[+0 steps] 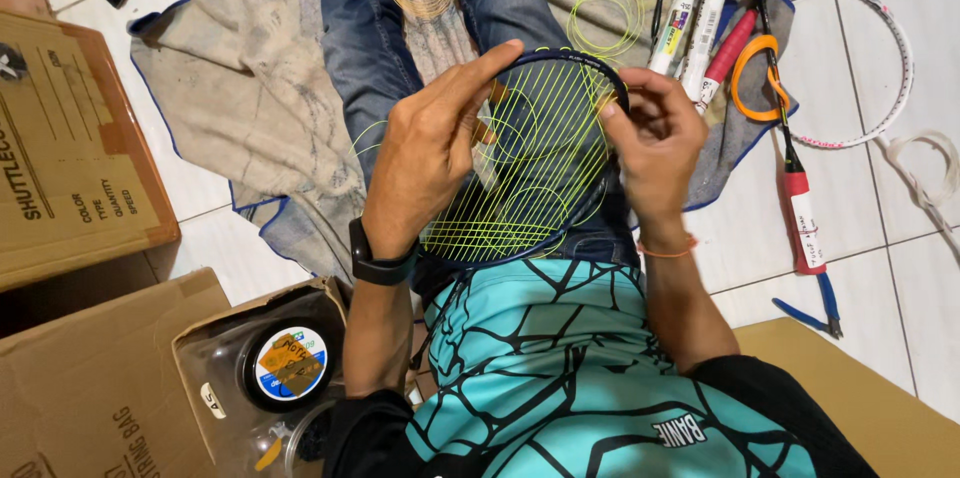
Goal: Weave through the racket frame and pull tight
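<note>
The dark oval racket head (545, 153) with yellow-green strings rests on his lap; left hand (430, 148) fingers spread across strings, right hand (655, 143) pinching the rim. Keeping strings taut looks wise.

A teal shirt (560, 368) veined with black lines, black sleeves, blue jeans (380, 28). Black wristwatch (378, 263) below the left hand's (430, 153) grip; thin orange band (668, 250) below the right hand's (655, 143).

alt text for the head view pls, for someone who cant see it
Seen from above, a seated person's left hand and right hand work yellow string through a dark racket head on their lap. More rackets and cardboard boxes lie around on the tiled floor.
</note>
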